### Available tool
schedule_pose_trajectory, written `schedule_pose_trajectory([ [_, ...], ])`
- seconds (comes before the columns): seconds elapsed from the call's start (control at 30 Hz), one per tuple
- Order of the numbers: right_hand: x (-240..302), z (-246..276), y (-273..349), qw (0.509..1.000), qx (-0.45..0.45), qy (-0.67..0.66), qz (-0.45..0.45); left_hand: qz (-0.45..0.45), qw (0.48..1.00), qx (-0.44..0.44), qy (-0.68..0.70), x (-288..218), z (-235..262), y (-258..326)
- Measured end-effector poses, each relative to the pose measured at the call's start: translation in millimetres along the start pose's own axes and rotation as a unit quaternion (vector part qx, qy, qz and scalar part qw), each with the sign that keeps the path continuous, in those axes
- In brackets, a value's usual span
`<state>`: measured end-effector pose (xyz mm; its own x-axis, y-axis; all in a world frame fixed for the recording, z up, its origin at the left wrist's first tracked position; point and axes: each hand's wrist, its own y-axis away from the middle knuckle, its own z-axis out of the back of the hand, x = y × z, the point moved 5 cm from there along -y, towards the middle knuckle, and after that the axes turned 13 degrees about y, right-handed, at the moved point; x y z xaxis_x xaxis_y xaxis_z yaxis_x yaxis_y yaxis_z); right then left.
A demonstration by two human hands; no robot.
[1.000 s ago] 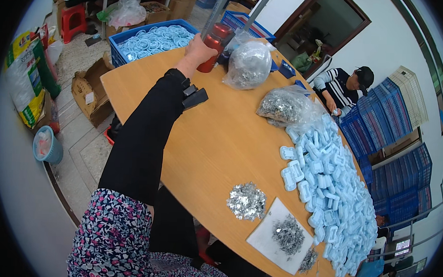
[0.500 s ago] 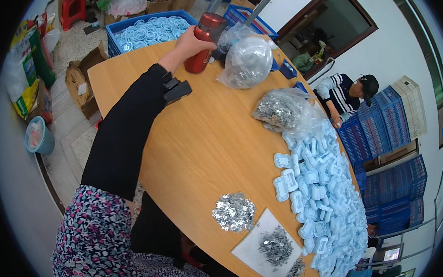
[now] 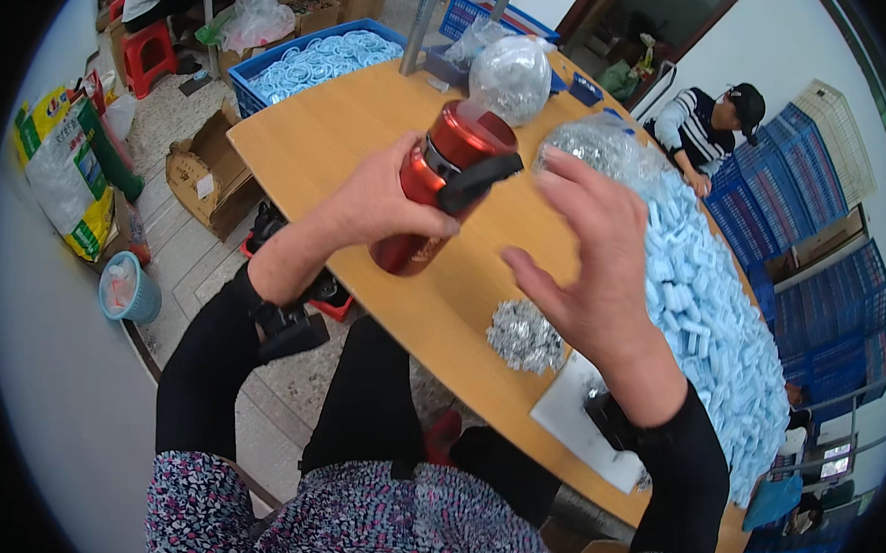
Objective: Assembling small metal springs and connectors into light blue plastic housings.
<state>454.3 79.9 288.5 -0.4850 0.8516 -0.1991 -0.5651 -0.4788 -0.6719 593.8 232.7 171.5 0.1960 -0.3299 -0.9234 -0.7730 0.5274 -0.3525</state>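
Note:
My left hand [image 3: 382, 198] is wrapped around a red metal flask [image 3: 418, 175] with a black flap at its top, held tilted above the near side of the table. To the right of the flask, my right hand [image 3: 600, 250] is raised with thumb and fingers spread, slightly blurred and holding nothing. Beneath the hands lies a heap of small silvery metal pieces [image 3: 525, 337]. Beside it a white sheet [image 3: 577, 429], partly hidden by my right arm, lies near the table edge. Pale blue plastic parts [image 3: 706, 320] are piled on the right.
The wooden table [image 3: 309, 159] carries clear bags of metal pieces [image 3: 510, 80] at its far side. Behind it stands a blue crate of light blue rings [image 3: 319, 65]. Another person [image 3: 706, 130] sits at the far right beside stacked blue crates [image 3: 821, 336]. A pale blue bin [image 3: 133, 295] stands left.
My left hand has lifted the flask off the table and drawn it nearer, tilting it. My right hand has come into view beside it. The view has shifted.

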Motion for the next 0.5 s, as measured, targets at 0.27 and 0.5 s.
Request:
schedule_pose_trajectory([
  [0.27,-2.9,-19.4,29.5,0.996,-0.075,0.034,-0.019,0.067,0.998,0.007,-0.008,10.3,-27.6,57.3],
  [0.5,-70.2,-51.3,101.5,0.910,0.191,-0.097,-0.355,0.006,0.999,0.017,0.042,29.0,-5.2,34.1],
])
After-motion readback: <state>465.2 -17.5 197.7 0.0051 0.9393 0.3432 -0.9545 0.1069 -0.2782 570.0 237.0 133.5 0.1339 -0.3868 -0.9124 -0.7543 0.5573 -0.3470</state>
